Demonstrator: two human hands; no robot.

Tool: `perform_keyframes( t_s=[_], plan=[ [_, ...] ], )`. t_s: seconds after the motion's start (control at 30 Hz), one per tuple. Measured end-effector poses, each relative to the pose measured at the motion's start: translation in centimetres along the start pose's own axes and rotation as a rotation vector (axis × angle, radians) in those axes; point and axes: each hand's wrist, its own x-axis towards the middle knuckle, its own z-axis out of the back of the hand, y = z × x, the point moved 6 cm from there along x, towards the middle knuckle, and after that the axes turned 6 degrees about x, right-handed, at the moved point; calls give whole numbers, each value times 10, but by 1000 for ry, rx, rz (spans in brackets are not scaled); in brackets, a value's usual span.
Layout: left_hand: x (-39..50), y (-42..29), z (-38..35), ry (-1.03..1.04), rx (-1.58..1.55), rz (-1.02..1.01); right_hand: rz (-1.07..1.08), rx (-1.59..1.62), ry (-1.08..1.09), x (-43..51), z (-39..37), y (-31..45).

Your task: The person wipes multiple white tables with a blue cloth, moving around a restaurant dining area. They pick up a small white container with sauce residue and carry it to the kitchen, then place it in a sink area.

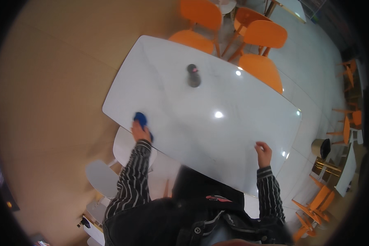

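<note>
My left hand (pixel 139 131) lies palm down on a blue cloth (pixel 140 119), pressing it against the tabletop near the table's left edge. Part of the cloth is hidden under the palm. Over the right part of the white marble-patterned table (pixel 184 129), my right hand (pixel 264 153) is raised with its fingers loosely bent and nothing visible in it. A small grey object with a dark top and a pink spot (pixel 194 77), blurred and perhaps a bottle or figurine, stands towards the far side of the table.
Orange chairs (pixel 261 67) stand along the table's far side. A white chair (pixel 121 147) is tucked by the near left edge, with a grey chair (pixel 101 178) behind it. A brown wall (pixel 64 92) rises at the left. To the right is a bin with a black liner (pixel 321 148).
</note>
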Motion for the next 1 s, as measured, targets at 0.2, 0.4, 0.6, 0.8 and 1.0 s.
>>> perform_keyframes(
  t_s=[0.2,0.4,0.6,0.8,1.0],
  plan=[
    [186,129,-2,-344,140,272,198,-258,106,71,-195,153],
    [139,-68,22,-114,-61,-147,439,-167,56,109,-247,222],
    [15,-147,45,288,-483,-854,228,-132,104,114,-283,208],
    [293,-58,1,-166,-161,-302,311,-83,36,75,-246,222],
    [351,-273,-18,-85,-119,-642,93,-215,-92,-9,-173,221]
  ],
)
